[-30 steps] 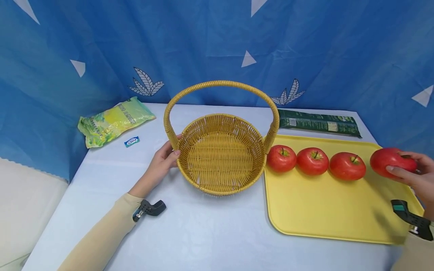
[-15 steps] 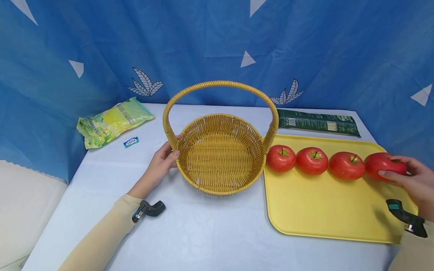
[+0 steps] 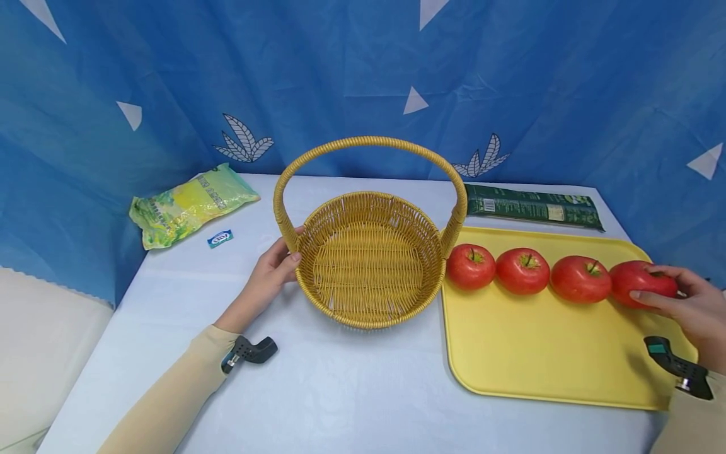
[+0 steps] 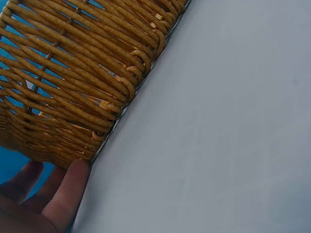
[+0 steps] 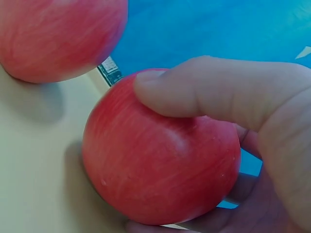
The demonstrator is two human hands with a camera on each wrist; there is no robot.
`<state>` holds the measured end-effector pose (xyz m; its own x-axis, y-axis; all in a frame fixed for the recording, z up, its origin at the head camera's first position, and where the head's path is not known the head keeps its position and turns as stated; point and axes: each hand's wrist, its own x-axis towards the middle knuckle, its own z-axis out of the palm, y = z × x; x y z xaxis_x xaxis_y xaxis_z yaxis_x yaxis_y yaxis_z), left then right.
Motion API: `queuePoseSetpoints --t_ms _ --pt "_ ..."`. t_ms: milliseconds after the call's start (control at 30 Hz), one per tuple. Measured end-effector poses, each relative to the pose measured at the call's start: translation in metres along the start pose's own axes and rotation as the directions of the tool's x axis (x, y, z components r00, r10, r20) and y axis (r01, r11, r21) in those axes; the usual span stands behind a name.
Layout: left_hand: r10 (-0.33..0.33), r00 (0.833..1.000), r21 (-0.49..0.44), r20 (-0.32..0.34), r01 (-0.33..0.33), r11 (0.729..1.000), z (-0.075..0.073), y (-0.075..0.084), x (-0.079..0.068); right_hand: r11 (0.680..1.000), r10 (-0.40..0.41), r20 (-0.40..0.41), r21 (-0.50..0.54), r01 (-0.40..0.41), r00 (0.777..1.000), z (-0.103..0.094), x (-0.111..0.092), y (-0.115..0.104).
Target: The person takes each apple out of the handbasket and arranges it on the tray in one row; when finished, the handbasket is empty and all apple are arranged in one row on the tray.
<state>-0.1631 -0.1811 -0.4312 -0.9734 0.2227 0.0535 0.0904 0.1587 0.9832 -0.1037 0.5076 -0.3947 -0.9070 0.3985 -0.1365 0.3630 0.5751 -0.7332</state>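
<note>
A yellow wicker basket (image 3: 368, 271) with a tall arched handle stands mid-table, nothing inside it. My left hand (image 3: 273, 268) holds its left side by the foot of the handle; in the left wrist view the fingers (image 4: 68, 194) touch the woven wall near its base. A red apple (image 3: 641, 284) at the right end of a row is gripped by my right hand (image 3: 689, 302), low over the yellow tray (image 3: 561, 353). Close up, the thumb (image 5: 194, 90) lies across this apple (image 5: 160, 160). Further apples (image 3: 580, 279) line up to its left, reaching the basket.
Behind the tray lies a long dark green packet (image 3: 533, 205). At the back left are a green and yellow bag (image 3: 193, 202) and a small blue and green wrapped piece (image 3: 220, 238). A blue curtain (image 3: 340, 75) hangs along the table's far edge.
My right hand has moved left and slightly down with the apple, bringing it beside the others in the row. The left hand and basket have stayed put.
</note>
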Motion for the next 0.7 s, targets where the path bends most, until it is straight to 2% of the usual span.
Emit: queuePoseSetpoints --t_ms 467,600,700 --pt "0.0 1.0 0.012 0.0 0.0 1.0 -0.001 0.0 0.0 0.997 -0.025 -0.038 -0.071 0.023 0.999 0.001 0.008 0.013" --pt "0.0 1.0 0.014 0.001 0.0 1.0 0.0 0.0 0.0 0.998 -0.058 -0.043 -0.035 0.057 0.997 0.002 0.005 0.008" --pt "-0.001 1.0 0.007 0.003 0.001 1.0 0.0 0.0 0.0 0.997 -0.078 -0.053 0.004 0.078 0.996 0.001 0.015 0.021"
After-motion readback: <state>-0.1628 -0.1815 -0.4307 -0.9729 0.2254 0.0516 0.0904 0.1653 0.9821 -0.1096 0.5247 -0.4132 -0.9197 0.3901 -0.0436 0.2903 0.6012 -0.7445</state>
